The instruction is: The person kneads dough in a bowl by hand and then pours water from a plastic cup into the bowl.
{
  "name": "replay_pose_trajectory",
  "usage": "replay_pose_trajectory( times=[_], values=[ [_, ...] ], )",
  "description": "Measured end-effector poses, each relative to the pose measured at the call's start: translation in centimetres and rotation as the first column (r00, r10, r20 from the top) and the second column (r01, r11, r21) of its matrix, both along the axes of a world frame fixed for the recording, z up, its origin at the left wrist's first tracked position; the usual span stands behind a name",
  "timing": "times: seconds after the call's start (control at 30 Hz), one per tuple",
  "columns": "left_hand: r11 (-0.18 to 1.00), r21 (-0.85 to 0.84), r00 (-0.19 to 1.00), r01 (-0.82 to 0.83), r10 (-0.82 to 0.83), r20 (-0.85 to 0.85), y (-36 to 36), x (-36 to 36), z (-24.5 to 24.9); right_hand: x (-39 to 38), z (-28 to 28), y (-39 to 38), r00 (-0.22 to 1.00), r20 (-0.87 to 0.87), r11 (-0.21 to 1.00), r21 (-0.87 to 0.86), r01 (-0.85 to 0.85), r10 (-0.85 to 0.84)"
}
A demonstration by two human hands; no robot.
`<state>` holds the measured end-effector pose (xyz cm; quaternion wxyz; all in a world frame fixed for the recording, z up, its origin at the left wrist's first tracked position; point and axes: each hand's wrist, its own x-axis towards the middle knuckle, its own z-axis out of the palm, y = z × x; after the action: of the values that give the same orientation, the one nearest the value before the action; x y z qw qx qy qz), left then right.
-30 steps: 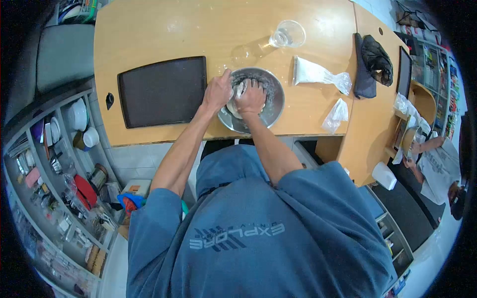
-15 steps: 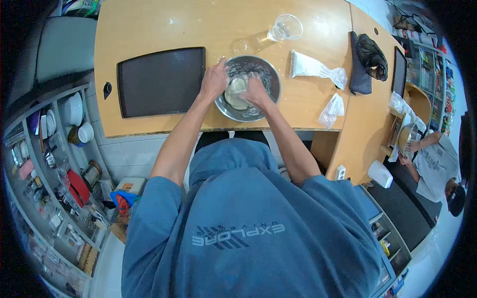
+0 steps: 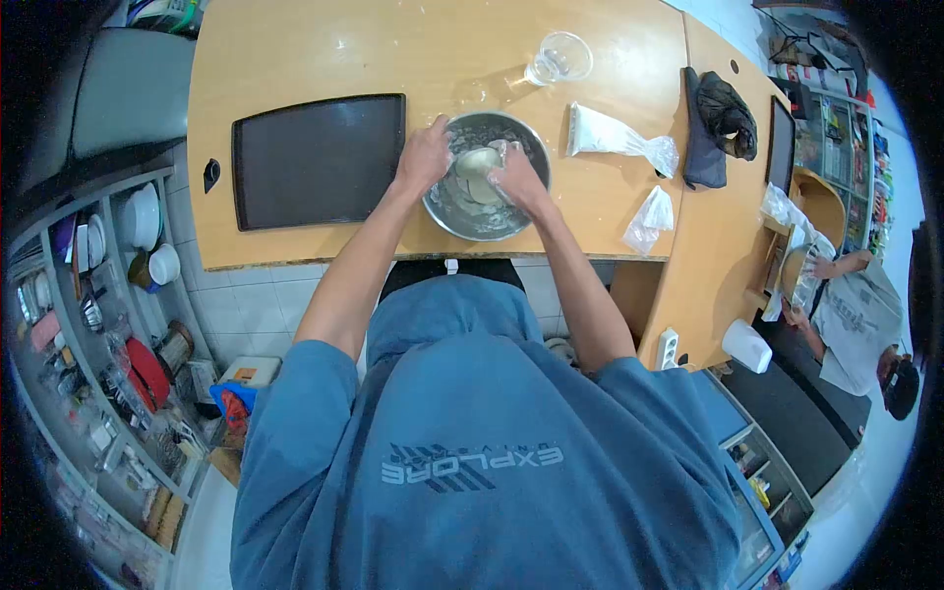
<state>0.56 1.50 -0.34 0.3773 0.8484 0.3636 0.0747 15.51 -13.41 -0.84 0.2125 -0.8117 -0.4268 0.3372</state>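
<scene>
A metal mixing bowl [image 3: 458,218] stands near the front edge of the table, its inner wall smeared with white flour or batter. My left hand [image 3: 425,159] is closed on the bowl's left rim. Inside the bowl lies a pale lump of dough [image 3: 478,165], its upper part folded or bulging over a flatter part. My right hand [image 3: 517,179] reaches in from the right with curled, floury fingers gripping the dough's right side. The dough partly hides those fingertips.
Left of the bowl lies a black baking tray [image 3: 320,162]. A clear plastic cup [image 3: 560,59], a bag of white powder [image 3: 610,136], a smaller bag [image 3: 651,218] and dark cloths [image 3: 713,128] sit rightward. Another person [image 3: 855,315] handles a bowl at far right.
My right hand has turned and shifted slightly right on the dough, which now looks more folded and sits farther from me. My left hand stays on the rim.
</scene>
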Motion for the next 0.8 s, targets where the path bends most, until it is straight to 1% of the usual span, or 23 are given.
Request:
replay_pose_trajectory(
  times=[0.03, 0.07, 0.13, 0.17, 0.27, 0.3, 0.33, 0.4, 0.5, 0.53, 0.6, 0.63, 0.7, 0.8],
  values=[
    [1.000, -0.009, 1.000, -0.005, 0.005, -0.003, 0.0, 0.0, 0.0, -0.9, 0.0, 0.6, 0.996, 0.020, 0.997, -0.005, 0.083, -0.083],
    [1.000, -0.018, 1.000, -0.014, 0.014, -0.011, -0.1, 0.1, 0.0, -1.7, 0.1, 0.7, 0.992, 0.087, 0.996, 0.001, 0.093, -0.093],
    [0.999, -0.036, 0.999, -0.030, 0.029, -0.030, -0.2, 0.1, 0.1, -4.4, 3.1, 1.0, 0.969, 0.219, 0.993, 0.013, 0.116, -0.116],
    [0.999, -0.038, 0.999, -0.024, 0.023, -0.029, -0.1, 0.1, 0.2, -5.4, 3.4, 1.2, 0.957, 0.223, 0.982, 0.081, 0.173, -0.187],
    [0.999, -0.031, 1.000, -0.023, 0.023, -0.002, -0.2, 0.3, 0.6, -7.7, 3.3, 0.3, 0.913, 0.407, 0.997, 0.082, 0.000, -0.034],
    [0.999, -0.017, 0.999, -0.036, 0.037, 0.022, -0.3, 0.5, 0.7, -8.4, 3.7, 0.2, 0.901, 0.433, 0.998, 0.057, -0.012, -0.014],
    [0.999, -0.003, 0.998, -0.051, 0.052, 0.042, -0.2, 0.5, 0.7, -8.4, 3.7, 0.2, 0.900, 0.435, 0.999, 0.036, -0.030, 0.011],
    [0.998, -0.032, 0.996, -0.053, 0.055, 0.073, -0.1, 0.2, 0.6, -8.7, 3.4, 0.2, 0.902, 0.428, 0.998, -0.011, -0.066, 0.065],
    [0.996, -0.063, 0.991, -0.056, 0.063, 0.115, -0.5, 0.2, 0.6, -8.2, 3.3, 1.2, 0.949, 0.314, 0.976, -0.208, 0.063, 0.005],
    [0.996, -0.067, 0.990, -0.058, 0.066, 0.127, -0.4, 0.1, 0.6, -8.1, 3.4, 1.5, 0.956, 0.295, 0.972, -0.223, 0.078, -0.009],
    [0.997, -0.058, 0.996, -0.052, 0.056, 0.064, -0.2, 0.3, 0.6, -7.5, 3.6, 1.9, 0.966, 0.257, 0.961, -0.253, 0.107, -0.040],
    [0.997, -0.056, 0.998, -0.049, 0.051, 0.031, -0.2, 0.3, 0.6, -7.3, 3.2, 1.8, 0.962, 0.273, 0.967, -0.237, 0.096, -0.029],
    [0.996, -0.072, 0.998, -0.051, 0.054, 0.034, -0.1, 0.3, 0.7, -7.0, 1.6, 1.8, 0.952, 0.307, 0.977, -0.200, 0.076, -0.011],
    [0.994, -0.099, 0.999, -0.045, 0.047, 0.009, -0.1, 0.4, 0.8, -6.5, -0.6, 2.1, 0.895, 0.446, 0.996, -0.074, 0.051, -0.013]
  ],
)
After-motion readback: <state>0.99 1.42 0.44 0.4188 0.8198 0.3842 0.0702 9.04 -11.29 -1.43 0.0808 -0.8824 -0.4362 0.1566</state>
